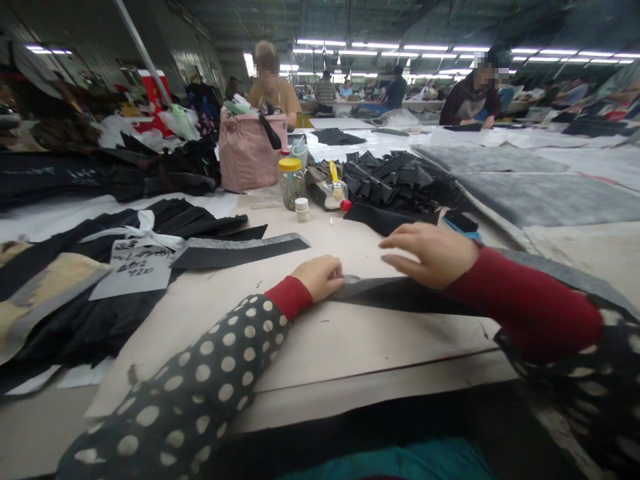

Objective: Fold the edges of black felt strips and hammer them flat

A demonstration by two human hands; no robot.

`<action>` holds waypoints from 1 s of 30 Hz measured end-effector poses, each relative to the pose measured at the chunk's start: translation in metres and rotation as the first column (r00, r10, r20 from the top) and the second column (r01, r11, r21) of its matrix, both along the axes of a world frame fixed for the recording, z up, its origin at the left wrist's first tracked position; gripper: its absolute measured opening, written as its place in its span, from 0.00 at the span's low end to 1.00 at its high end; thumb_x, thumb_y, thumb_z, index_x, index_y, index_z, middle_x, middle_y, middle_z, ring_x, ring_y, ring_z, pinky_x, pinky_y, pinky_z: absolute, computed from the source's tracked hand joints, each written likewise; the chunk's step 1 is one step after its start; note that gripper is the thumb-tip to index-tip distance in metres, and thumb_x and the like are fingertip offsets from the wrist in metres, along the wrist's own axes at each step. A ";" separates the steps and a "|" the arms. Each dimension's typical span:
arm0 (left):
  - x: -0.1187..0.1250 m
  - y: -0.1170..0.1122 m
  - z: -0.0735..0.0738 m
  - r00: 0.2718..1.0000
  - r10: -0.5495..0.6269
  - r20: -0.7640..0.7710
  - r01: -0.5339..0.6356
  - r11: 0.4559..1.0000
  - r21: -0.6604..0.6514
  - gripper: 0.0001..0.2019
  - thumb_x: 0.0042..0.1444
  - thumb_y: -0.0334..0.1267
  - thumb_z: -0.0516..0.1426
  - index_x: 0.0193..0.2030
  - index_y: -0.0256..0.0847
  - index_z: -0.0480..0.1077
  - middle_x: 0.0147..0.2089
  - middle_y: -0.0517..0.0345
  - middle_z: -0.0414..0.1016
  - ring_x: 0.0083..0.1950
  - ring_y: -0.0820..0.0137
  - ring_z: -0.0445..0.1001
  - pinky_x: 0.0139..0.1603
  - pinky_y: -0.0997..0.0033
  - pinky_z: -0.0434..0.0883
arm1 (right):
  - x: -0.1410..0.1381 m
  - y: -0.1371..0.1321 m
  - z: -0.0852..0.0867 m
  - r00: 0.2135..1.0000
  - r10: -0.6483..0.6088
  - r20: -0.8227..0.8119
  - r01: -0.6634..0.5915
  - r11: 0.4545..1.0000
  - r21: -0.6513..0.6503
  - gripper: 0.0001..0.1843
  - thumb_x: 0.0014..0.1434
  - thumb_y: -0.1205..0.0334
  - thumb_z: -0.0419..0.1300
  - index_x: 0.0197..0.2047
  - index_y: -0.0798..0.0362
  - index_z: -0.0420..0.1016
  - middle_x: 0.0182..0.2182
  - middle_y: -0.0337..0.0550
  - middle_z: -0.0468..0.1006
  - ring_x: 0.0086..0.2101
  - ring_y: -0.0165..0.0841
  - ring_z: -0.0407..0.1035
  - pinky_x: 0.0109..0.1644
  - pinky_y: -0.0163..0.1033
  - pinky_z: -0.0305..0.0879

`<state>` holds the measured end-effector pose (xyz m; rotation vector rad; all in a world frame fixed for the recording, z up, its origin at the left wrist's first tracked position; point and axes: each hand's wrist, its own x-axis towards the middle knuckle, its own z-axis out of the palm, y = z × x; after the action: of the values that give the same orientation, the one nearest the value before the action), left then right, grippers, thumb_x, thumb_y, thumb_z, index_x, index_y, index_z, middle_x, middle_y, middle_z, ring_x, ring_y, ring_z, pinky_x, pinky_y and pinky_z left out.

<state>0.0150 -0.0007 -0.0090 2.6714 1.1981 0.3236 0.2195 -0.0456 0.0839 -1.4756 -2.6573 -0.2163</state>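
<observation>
Bare left hand [320, 277], bare right hand [433, 255]. Behind each comes a red cuff [289, 298], longer on the right, then a black sleeve [200, 387] with white dots.

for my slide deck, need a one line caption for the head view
Left hand pinches the end of a long dark grey fabric strip on a tan worktable, right hand flat over it.
</observation>
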 end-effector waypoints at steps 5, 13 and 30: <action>-0.001 0.003 -0.008 0.988 -0.063 0.141 0.063 0.998 0.000 0.09 0.51 0.36 0.53 0.39 0.39 0.69 0.35 0.57 0.66 0.36 0.71 0.66 0.40 0.72 0.64 | -0.041 -0.001 -0.054 0.993 -0.052 0.104 0.062 0.994 -0.094 0.15 0.58 0.60 0.48 0.38 0.57 0.74 0.33 0.50 0.73 0.36 0.36 0.65 0.42 0.38 0.58; -0.003 0.008 -0.013 0.965 -0.051 0.259 0.078 0.993 -0.094 0.07 0.50 0.34 0.55 0.37 0.39 0.72 0.34 0.58 0.66 0.36 0.72 0.66 0.39 0.73 0.65 | -0.030 0.001 -0.085 0.993 -0.121 -0.011 0.118 0.982 -0.149 0.13 0.56 0.64 0.49 0.40 0.56 0.72 0.35 0.48 0.71 0.37 0.35 0.61 0.44 0.38 0.55; -0.002 0.007 -0.004 0.920 0.104 0.379 0.090 0.883 -0.460 0.12 0.51 0.36 0.52 0.41 0.35 0.69 0.35 0.58 0.72 0.36 0.72 0.69 0.40 0.72 0.66 | -0.025 -0.003 -0.095 0.965 -0.149 -0.216 0.141 0.989 -0.052 0.17 0.56 0.54 0.50 0.45 0.54 0.69 0.37 0.47 0.71 0.38 0.38 0.62 0.39 0.40 0.53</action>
<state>0.0132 0.0059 -0.0133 2.0567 1.0017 0.4754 0.1947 -0.0491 -0.0115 -1.6047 -2.3958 -0.0133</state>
